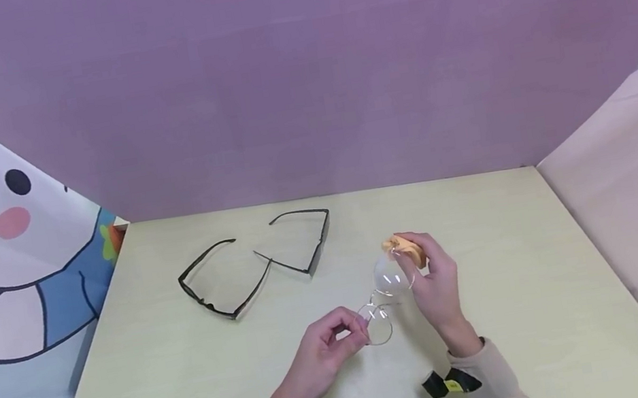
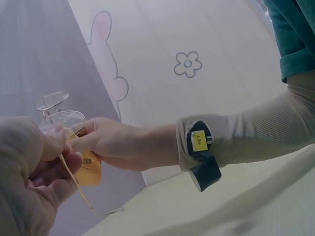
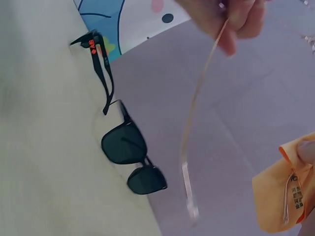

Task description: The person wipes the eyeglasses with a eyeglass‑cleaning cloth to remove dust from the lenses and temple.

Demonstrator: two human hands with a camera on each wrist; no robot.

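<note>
Thin wire-rimmed eyeglasses (image 1: 391,277) with round lenses are held up over the table, between my two hands. My left hand (image 1: 328,354) pinches them near the hinge at the nearer lens, and one thin temple (image 3: 197,93) hangs down in the right wrist view. An orange cleaning cloth (image 1: 414,252) is gripped in my right hand (image 1: 440,284), folded at the edge of the farther lens. Dark print shows on the cloth (image 3: 275,196) in the right wrist view. My right fingers partly hide that lens's rim.
Black-framed glasses (image 1: 208,305) lie unfolded on the table (image 1: 155,388), left of my hands. Dark sunglasses (image 1: 319,250) lie just behind them, their temples overlapping. A black strap with a yellow label (image 1: 453,385) is on my right sleeve. A purple backdrop (image 1: 303,91) rises behind the table.
</note>
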